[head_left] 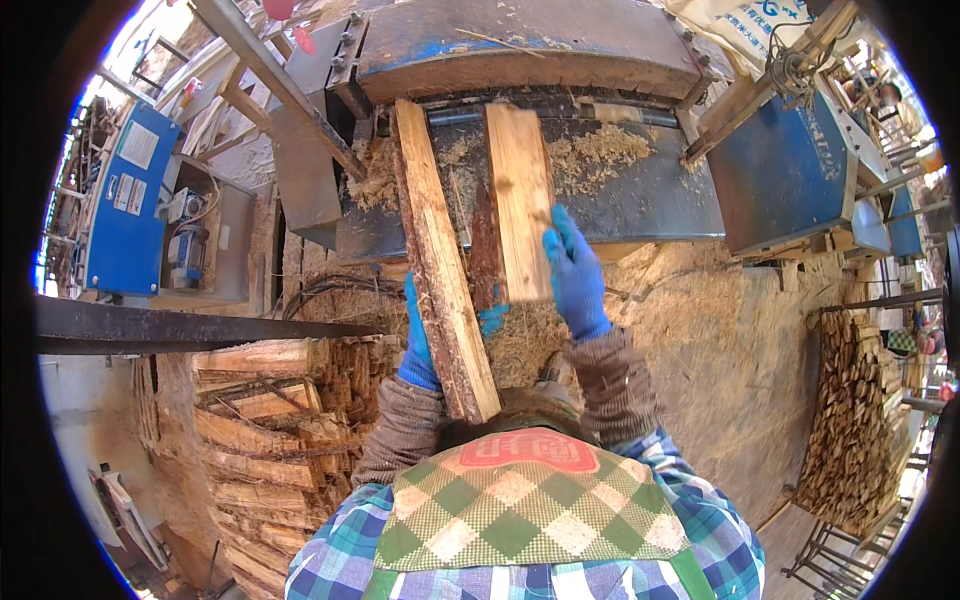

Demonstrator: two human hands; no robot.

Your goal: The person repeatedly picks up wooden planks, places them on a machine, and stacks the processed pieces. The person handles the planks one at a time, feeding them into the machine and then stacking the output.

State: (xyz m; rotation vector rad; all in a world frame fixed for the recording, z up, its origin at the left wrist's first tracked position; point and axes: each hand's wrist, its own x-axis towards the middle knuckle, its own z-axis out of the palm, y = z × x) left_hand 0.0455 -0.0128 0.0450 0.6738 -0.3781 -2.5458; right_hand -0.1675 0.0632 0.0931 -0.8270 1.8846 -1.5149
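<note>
A: What could go wrong here?

B: Start at the left. The long board (436, 250) crosses the near edge of the metal surface (645, 212), left of its middle, and sticks out toward the person. I think it could tip down if its hand slips, because so much of it is past that edge. Next comes the dark bark strip (485, 245), poking past the near edge between the boards. It might get in the way. Then the short board (520, 200) reaches past the near edge, close to its middle. It could twist if it gets pushed on just one side.

A: And the hands?

B: The left hand (416, 338) is bent under the long board. Blue fingertips (492, 319) peek out on the other side, so it seems to be holding it from below. The right hand (580, 285) is half open, with its fingers against the short board's right side. I can't see underneath, so I can't tell if it grips.
</note>
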